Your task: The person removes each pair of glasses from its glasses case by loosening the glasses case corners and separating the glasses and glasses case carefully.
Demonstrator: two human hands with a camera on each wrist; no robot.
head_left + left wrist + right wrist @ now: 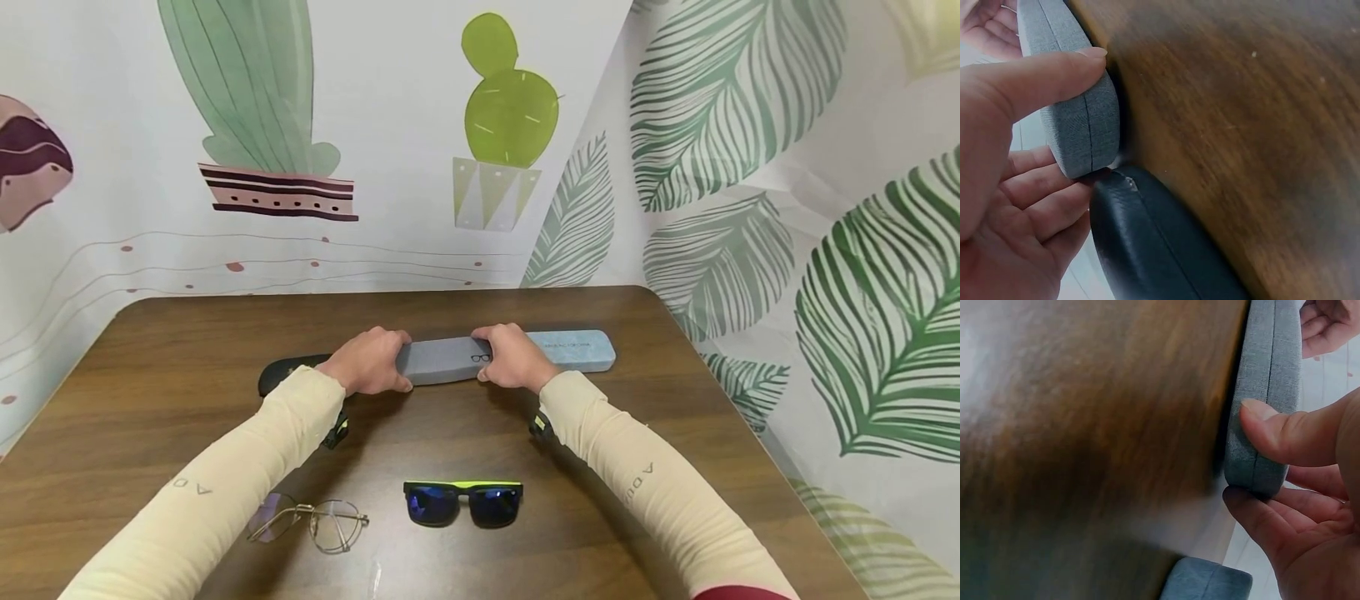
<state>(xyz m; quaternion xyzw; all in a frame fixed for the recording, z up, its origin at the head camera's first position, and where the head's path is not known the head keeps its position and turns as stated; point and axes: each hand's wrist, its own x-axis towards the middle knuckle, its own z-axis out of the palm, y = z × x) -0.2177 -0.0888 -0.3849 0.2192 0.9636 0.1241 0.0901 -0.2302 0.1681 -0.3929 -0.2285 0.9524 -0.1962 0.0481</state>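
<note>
A grey fabric glasses case (437, 362) with a small spectacles print lies near the table's far edge. My left hand (369, 361) grips its left end, thumb on the near side. At the other end my right hand (516, 357) holds it the same way. In the left wrist view a black glasses case (1147, 244) sits close beside the grey one, below the left fingers. A light blue glasses case (592, 350) lies to the right, partly hidden behind the right hand. The right wrist view shows a gap between the grey and blue cases.
Nearer on the wooden table (585, 517) lie thin metal-framed eyeglasses (303, 510) at left and black-and-yellow sunglasses (463, 503) with blue lenses in the middle. A wall (405, 125) printed with cacti and leaves stands behind the table.
</note>
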